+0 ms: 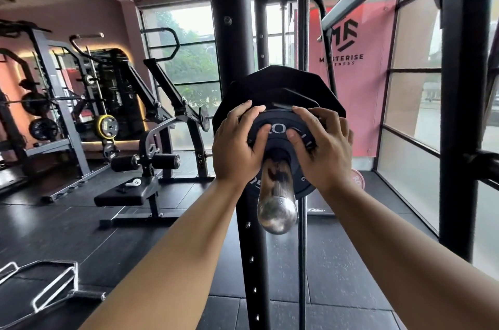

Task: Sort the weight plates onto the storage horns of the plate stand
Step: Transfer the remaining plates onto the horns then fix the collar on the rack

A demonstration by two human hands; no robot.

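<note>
Plate (278, 128) sits on the chrome horn (276, 194), your left grip (237, 147) and right grip (325, 147) curled round its rim. Larger black plates (280, 81) crowd behind it; the rack upright (252, 248) stands alongside, a bench (127, 194) beyond at left.

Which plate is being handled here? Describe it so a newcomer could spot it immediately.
Find the black upright post mid-frame, with a chrome horn pointing at the camera. On it the left hand and right hand grip the front plate: round, white-lettered, smaller than the angular-edged black plate behind it.
</note>
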